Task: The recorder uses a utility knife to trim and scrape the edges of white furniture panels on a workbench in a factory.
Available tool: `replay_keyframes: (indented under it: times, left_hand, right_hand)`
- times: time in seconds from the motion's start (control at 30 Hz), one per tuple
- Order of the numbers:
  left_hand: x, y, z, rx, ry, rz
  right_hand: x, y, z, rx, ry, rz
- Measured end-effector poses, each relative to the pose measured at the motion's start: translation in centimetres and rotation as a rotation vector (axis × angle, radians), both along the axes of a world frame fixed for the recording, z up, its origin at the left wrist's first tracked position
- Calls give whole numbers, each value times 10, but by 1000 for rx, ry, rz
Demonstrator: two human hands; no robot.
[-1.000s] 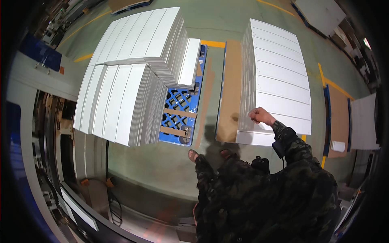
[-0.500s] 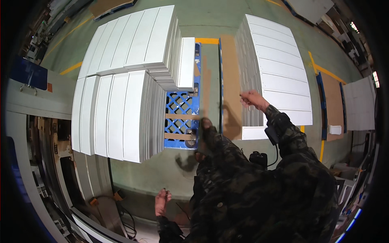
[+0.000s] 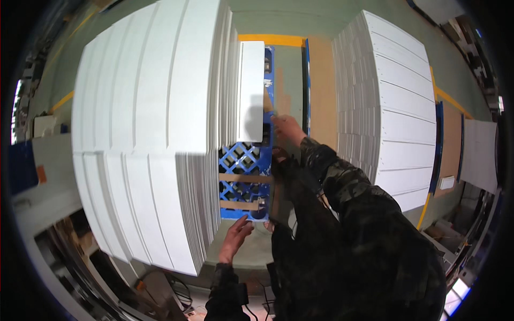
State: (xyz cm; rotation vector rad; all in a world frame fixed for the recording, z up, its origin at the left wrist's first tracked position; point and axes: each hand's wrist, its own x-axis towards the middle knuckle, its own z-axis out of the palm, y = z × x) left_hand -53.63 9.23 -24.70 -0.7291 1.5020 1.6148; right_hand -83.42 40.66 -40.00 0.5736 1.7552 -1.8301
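The person's right arm, in a dark camouflage sleeve, slanted forward and inward from the lower right, elbow bent. Its bare right hand hung beside the right edge of a blue plastic lattice pallet, near the narrow stack of long white panels. I saw its fingers loosely bent and nothing in their grip; I could not tell whether they touched the pallet.

The left forearm rose from the lower edge, and the bare left hand stood palm inward with its fingers slightly curled and apart, holding nothing. It was near the pallet's front edge, just right of the broad stack of white grooved panels.

The narrow stack stood upon the pallet, to the right of the broad one. Brown flat strips crossed the bare lattice. Across the gap was another tall stack of white panels, beside a brown board.
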Motion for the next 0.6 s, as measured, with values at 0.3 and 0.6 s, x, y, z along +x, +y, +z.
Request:
replay_keyframes:
  times: [0.3, 0.6]
  left_hand:
    - [-208, 111, -292, 179, -54, 814]
    - [-247, 144, -360, 272, 83, 933]
  right_hand:
    - [-39, -22, -196, 332, -20, 95]
    - [-53, -46, -231, -107, -108, 20]
